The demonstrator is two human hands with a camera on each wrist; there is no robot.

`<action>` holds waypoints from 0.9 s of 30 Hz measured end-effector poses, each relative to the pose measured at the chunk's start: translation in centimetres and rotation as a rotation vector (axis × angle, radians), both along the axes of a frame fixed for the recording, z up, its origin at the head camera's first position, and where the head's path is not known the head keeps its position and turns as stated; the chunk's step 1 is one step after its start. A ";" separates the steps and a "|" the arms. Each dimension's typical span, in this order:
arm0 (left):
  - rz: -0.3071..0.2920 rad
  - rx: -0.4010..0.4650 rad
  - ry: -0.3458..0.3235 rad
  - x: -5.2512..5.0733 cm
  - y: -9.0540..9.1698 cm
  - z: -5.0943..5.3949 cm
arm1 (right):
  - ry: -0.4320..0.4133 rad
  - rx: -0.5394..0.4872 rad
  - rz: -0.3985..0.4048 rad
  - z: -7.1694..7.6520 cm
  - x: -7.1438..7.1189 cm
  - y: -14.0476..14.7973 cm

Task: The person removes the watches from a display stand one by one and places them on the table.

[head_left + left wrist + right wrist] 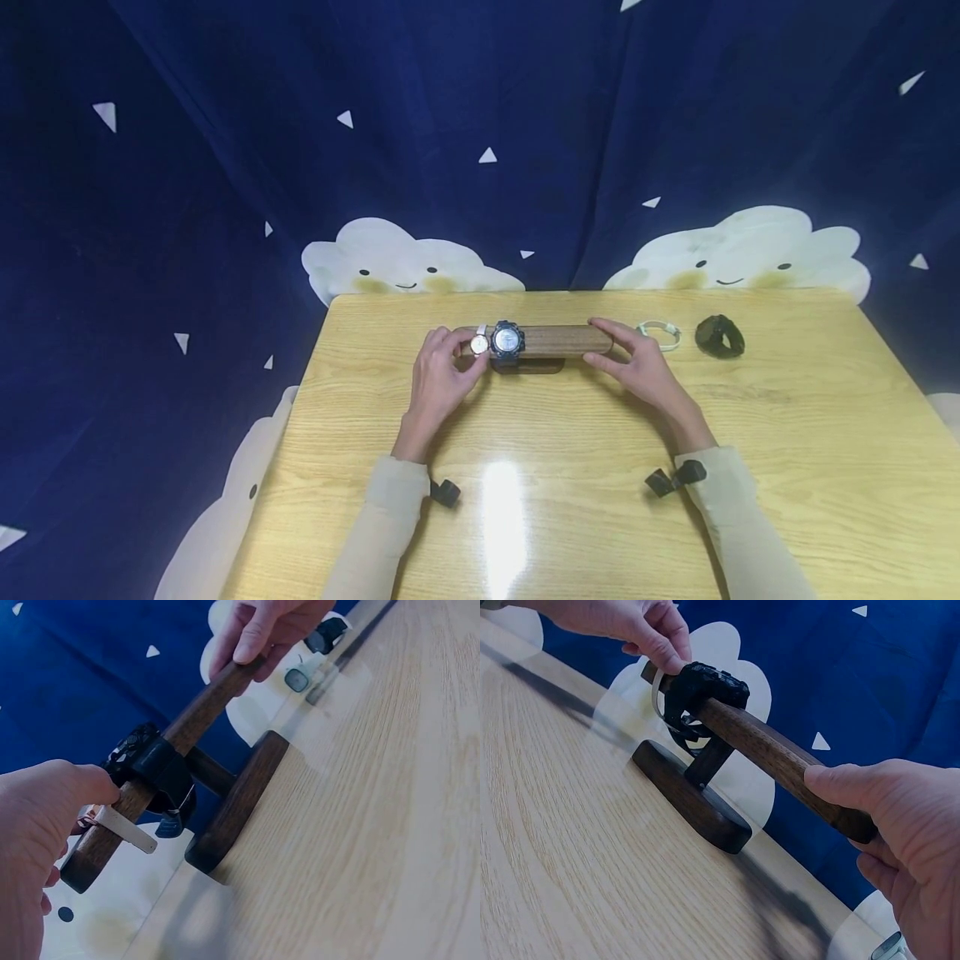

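Wooden stand (555, 340), probably stiff, is best steadied where right fingers (836, 784) pinch its bar end (849, 821); small watch (479, 344) (likely delicate) sits between pinching left fingers (94, 784).

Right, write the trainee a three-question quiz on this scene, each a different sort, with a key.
1. Which hand grips the end of the wooden bar farther from the two mounted watches?
A) left
B) right
C) neither
2. True or false: on the bar, the chunky black watch sits nearer the middle than the small white-strapped watch.
3. How many watches can be seen resting on the table, off the bar?

Key:
1. B: the right hand grips it.
2. True.
3. Two: the loose pale watch and the loose dark watch.
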State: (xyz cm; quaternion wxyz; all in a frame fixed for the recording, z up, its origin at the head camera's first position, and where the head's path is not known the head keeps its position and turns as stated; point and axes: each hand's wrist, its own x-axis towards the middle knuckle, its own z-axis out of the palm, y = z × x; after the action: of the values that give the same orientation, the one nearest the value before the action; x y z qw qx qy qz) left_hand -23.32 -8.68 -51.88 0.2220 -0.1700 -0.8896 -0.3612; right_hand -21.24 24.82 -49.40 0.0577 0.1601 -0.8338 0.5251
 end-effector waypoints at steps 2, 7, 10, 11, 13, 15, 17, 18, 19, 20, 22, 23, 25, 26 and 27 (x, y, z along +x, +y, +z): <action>0.002 0.000 0.003 0.0 0.0 0.0 | -0.008 0.003 0.002 0.1 0.0 0.0; 0.005 -0.003 0.010 0.1 0.0 0.1 | -0.016 0.009 0.001 0.2 0.0 0.0; 0.006 -0.002 0.012 0.0 0.0 0.1 | -0.011 0.011 -0.001 0.2 0.0 0.0; 0.006 -0.001 0.012 0.1 0.0 0.1 | -0.010 0.011 -0.001 0.2 0.0 0.0; 0.008 0.001 0.012 0.0 0.0 0.1 | -0.007 0.013 -0.001 0.2 0.0 0.0; 0.009 0.003 0.010 0.0 -0.1 0.1 | -0.009 0.013 -0.001 0.3 0.0 0.0; 0.010 0.005 0.011 0.0 -0.1 0.2 | -0.010 0.015 -0.003 0.3 0.0 0.0; 0.012 0.004 0.011 0.0 -0.1 0.2 | -0.009 0.016 -0.003 0.3 0.0 0.0; 0.014 0.002 0.011 0.0 -0.2 0.2 | -0.010 0.017 -0.003 0.3 0.0 0.0; 0.015 0.001 0.011 0.0 -0.2 0.2 | -0.011 0.016 -0.004 0.3 0.0 0.0; 0.017 -0.003 0.006 0.0 -0.2 0.2 | -0.010 0.017 -0.003 0.4 0.0 0.0; 0.019 -0.006 0.003 0.0 -0.3 0.2 | -0.010 0.017 -0.002 0.4 0.1 0.0; 0.022 -0.008 -0.005 0.0 -0.4 0.2 | -0.011 0.016 -0.002 0.5 0.1 -0.1; 0.023 -0.007 -0.009 0.0 -0.4 0.2 | -0.012 0.014 -0.002 0.5 0.2 -0.1; 0.025 -0.007 -0.011 0.0 -0.4 0.2 | -0.012 0.014 -0.001 0.5 0.2 -0.1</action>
State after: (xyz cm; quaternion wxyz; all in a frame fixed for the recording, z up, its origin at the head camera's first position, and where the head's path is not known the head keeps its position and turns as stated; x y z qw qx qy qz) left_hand -23.33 -9.13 -51.64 0.2210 -0.1578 -0.8941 -0.3562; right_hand -21.04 24.74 -48.87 0.0519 0.1569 -0.8379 0.5202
